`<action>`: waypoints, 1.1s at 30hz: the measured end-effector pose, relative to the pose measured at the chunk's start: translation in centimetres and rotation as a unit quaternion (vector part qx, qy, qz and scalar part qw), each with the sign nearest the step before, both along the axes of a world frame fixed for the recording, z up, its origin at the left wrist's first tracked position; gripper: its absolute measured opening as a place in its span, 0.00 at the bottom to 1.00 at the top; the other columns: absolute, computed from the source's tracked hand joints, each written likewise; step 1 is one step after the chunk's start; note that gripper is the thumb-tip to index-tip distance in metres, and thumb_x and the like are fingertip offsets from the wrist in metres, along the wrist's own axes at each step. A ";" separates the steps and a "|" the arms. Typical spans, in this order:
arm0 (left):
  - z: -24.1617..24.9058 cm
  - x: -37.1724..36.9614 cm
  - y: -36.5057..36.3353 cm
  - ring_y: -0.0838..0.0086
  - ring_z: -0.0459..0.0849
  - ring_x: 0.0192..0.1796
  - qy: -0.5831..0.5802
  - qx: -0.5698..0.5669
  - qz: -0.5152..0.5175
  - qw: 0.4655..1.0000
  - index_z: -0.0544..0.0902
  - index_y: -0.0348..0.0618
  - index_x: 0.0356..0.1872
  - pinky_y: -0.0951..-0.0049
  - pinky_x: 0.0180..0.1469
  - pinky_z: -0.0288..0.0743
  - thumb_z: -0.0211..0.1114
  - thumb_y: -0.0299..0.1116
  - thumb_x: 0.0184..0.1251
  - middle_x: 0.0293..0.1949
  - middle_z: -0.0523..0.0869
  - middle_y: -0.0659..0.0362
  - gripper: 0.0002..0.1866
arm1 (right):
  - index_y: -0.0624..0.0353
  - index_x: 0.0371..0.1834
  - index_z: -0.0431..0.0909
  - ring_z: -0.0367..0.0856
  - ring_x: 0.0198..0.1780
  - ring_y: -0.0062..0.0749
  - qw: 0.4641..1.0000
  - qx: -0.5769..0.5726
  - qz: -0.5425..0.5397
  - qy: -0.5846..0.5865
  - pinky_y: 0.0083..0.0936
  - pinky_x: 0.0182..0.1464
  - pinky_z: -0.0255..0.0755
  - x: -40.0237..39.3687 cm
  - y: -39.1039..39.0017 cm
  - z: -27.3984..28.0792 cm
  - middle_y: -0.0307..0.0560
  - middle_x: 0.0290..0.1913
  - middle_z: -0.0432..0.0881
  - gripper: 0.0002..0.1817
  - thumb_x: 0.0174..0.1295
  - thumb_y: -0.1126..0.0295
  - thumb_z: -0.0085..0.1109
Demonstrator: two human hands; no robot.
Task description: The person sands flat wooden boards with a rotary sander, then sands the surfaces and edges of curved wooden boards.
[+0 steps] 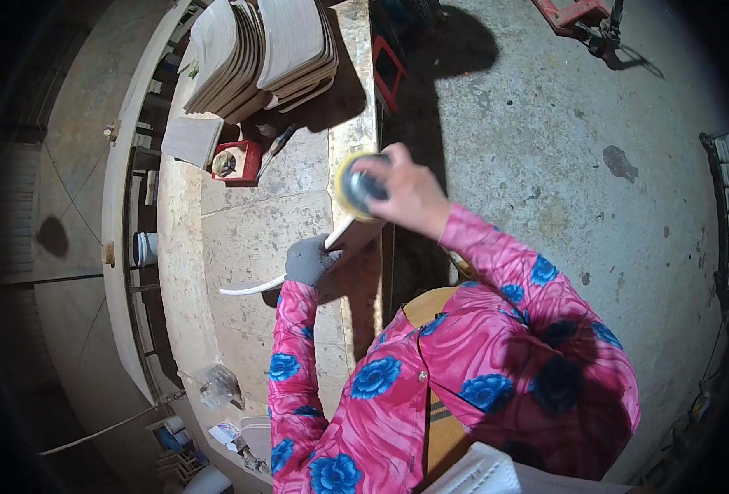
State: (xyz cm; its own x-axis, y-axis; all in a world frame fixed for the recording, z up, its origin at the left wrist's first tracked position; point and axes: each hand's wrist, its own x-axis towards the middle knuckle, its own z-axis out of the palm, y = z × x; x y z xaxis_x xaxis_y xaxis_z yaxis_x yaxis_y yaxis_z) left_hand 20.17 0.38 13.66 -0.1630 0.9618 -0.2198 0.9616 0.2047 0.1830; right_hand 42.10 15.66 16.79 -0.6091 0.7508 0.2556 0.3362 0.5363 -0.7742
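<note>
The curved panel (299, 267) stands on edge on the bench (249, 230). Your gloved left hand (307, 259) grips it mid-length; your bare right hand (406, 193) clamps the sander (358, 186) against its upper end. Stacked panels (257, 53) and a red box (237, 160) lie beyond.

Person wears a long-sleeved shirt (463, 370), bright pink w/ big blue flowers, buttoned down the front w/ small pale buttons. Sleeves reach the wrists, same print on both. Left hand (308, 260) is in a grey knit glove; right hand (410, 193) is bare, no glove.
</note>
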 end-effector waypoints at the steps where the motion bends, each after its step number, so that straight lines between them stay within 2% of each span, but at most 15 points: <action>1: 0.2 0.1 0.0 0.56 0.85 0.33 -0.001 -0.005 0.005 1.000 0.85 0.52 0.38 0.60 0.36 0.77 0.67 0.48 0.53 0.30 0.85 0.51 0.15 | 0.36 0.52 0.74 0.81 0.41 0.50 0.997 0.075 0.027 0.025 0.37 0.42 0.80 -0.5 -1.4 -0.1 0.53 0.48 0.69 0.26 0.46 0.62 0.68; 5: 0.4 0.3 0.0 0.57 0.84 0.33 -0.016 0.010 0.010 1.000 0.85 0.52 0.39 0.60 0.36 0.77 0.67 0.47 0.53 0.30 0.85 0.52 0.16 | 0.36 0.53 0.75 0.81 0.41 0.50 0.986 0.146 0.076 0.013 0.36 0.42 0.80 -1.2 -1.7 0.6 0.54 0.47 0.70 0.27 0.45 0.65 0.68; 8: 0.5 0.5 0.1 0.57 0.84 0.33 0.006 -0.009 0.018 1.000 0.84 0.52 0.39 0.59 0.36 0.76 0.67 0.47 0.53 0.30 0.85 0.52 0.15 | 0.38 0.54 0.74 0.82 0.41 0.48 0.998 0.019 0.045 -0.042 0.36 0.43 0.80 -0.7 2.6 1.1 0.53 0.43 0.71 0.28 0.45 0.63 0.67; 11: 0.6 0.9 -0.3 0.57 0.84 0.33 -0.025 -0.005 0.040 0.999 0.84 0.52 0.38 0.59 0.36 0.76 0.67 0.47 0.52 0.30 0.85 0.52 0.15 | 0.44 0.54 0.73 0.80 0.42 0.41 0.990 -0.131 0.053 0.016 0.28 0.48 0.74 -0.2 8.5 -4.2 0.52 0.42 0.75 0.29 0.45 0.59 0.67; 13: 0.7 1.2 -0.3 0.57 0.84 0.33 -0.015 -0.008 0.041 0.999 0.84 0.52 0.37 0.59 0.36 0.76 0.67 0.47 0.52 0.30 0.85 0.52 0.15 | 0.53 0.54 0.70 0.74 0.43 0.24 0.916 -0.353 0.108 0.156 0.21 0.48 0.71 -0.3 10.3 -9.1 0.43 0.43 0.74 0.28 0.48 0.64 0.68; 16: 0.6 1.2 -0.3 0.57 0.84 0.32 0.005 0.003 0.036 0.999 0.84 0.52 0.36 0.59 0.35 0.76 0.67 0.47 0.52 0.29 0.85 0.52 0.15 | 0.54 0.56 0.68 0.77 0.44 0.23 0.823 -0.536 0.100 0.159 0.20 0.48 0.73 0.0 10.1 -12.7 0.43 0.46 0.74 0.27 0.52 0.65 0.66; 17: 0.5 1.2 -0.3 0.57 0.84 0.32 0.000 0.005 0.038 0.999 0.84 0.51 0.36 0.60 0.35 0.76 0.67 0.47 0.52 0.28 0.85 0.52 0.15 | 0.54 0.56 0.68 0.77 0.44 0.23 0.823 -0.535 0.101 0.158 0.20 0.48 0.73 0.1 10.2 -12.8 0.43 0.46 0.74 0.27 0.52 0.65 0.66; 19: 0.6 1.1 -0.3 0.57 0.84 0.32 -0.005 0.009 0.040 0.999 0.84 0.51 0.36 0.60 0.35 0.76 0.67 0.47 0.52 0.28 0.84 0.52 0.15 | 0.54 0.57 0.68 0.77 0.45 0.23 0.835 -0.518 0.117 0.146 0.19 0.48 0.73 0.0 10.6 -12.2 0.44 0.46 0.74 0.28 0.52 0.66 0.66; 21: 0.5 1.2 -0.4 0.56 0.84 0.32 -0.026 0.020 0.043 0.999 0.85 0.51 0.35 0.59 0.35 0.76 0.67 0.48 0.52 0.27 0.84 0.51 0.15 | 0.54 0.56 0.70 0.78 0.40 0.23 0.899 -0.394 0.112 0.158 0.20 0.44 0.75 -0.8 11.0 -10.6 0.45 0.42 0.77 0.27 0.50 0.65 0.66; 23: 0.2 0.9 -1.2 0.56 0.84 0.31 -0.021 0.018 0.048 0.998 0.85 0.52 0.35 0.59 0.34 0.76 0.67 0.49 0.52 0.28 0.84 0.51 0.15 | 0.51 0.55 0.73 0.82 0.37 0.28 0.940 -0.317 0.116 0.054 0.27 0.42 0.78 -0.9 9.6 -4.1 0.48 0.37 0.80 0.28 0.47 0.64 0.66; 24: -0.3 0.8 -0.9 0.56 0.84 0.31 -0.019 0.021 0.046 0.999 0.85 0.52 0.35 0.58 0.33 0.76 0.67 0.49 0.52 0.28 0.85 0.51 0.15 | 0.46 0.54 0.76 0.85 0.35 0.39 0.989 -0.120 0.072 -0.040 0.36 0.42 0.80 -1.4 7.8 -1.4 0.54 0.35 0.82 0.28 0.45 0.62 0.65; 25: -1.4 0.0 -1.4 0.55 0.83 0.30 0.020 0.023 0.040 0.999 0.85 0.53 0.34 0.57 0.32 0.75 0.68 0.50 0.51 0.28 0.84 0.51 0.15 | 0.42 0.54 0.78 0.84 0.40 0.47 0.991 0.005 0.056 -0.118 0.40 0.45 0.79 -1.1 5.0 3.3 0.58 0.39 0.82 0.27 0.45 0.61 0.62; 26: -1.3 -0.1 -1.0 0.55 0.83 0.30 -0.020 0.022 0.031 0.999 0.85 0.52 0.34 0.57 0.32 0.75 0.68 0.50 0.51 0.27 0.84 0.52 0.15 | 0.40 0.54 0.77 0.82 0.41 0.54 0.982 0.060 0.117 -0.136 0.38 0.43 0.79 -2.1 4.1 2.9 0.60 0.49 0.74 0.26 0.46 0.61 0.62; 29: -2.5 -0.5 -1.3 0.56 0.84 0.30 -0.026 0.074 -0.002 0.997 0.85 0.50 0.33 0.57 0.32 0.76 0.68 0.48 0.50 0.26 0.84 0.52 0.15 | 0.41 0.54 0.76 0.82 0.37 0.52 0.961 0.158 0.225 -0.037 0.39 0.37 0.79 -3.9 0.5 2.1 0.59 0.41 0.72 0.27 0.46 0.68 0.62; 33: -1.7 0.0 -1.3 0.55 0.84 0.30 0.000 0.088 0.003 0.996 0.85 0.50 0.33 0.58 0.32 0.76 0.69 0.48 0.49 0.25 0.84 0.52 0.15 | 0.39 0.54 0.75 0.82 0.36 0.52 0.961 0.135 0.203 -0.130 0.40 0.37 0.79 -3.9 2.3 3.9 0.58 0.41 0.72 0.26 0.47 0.64 0.62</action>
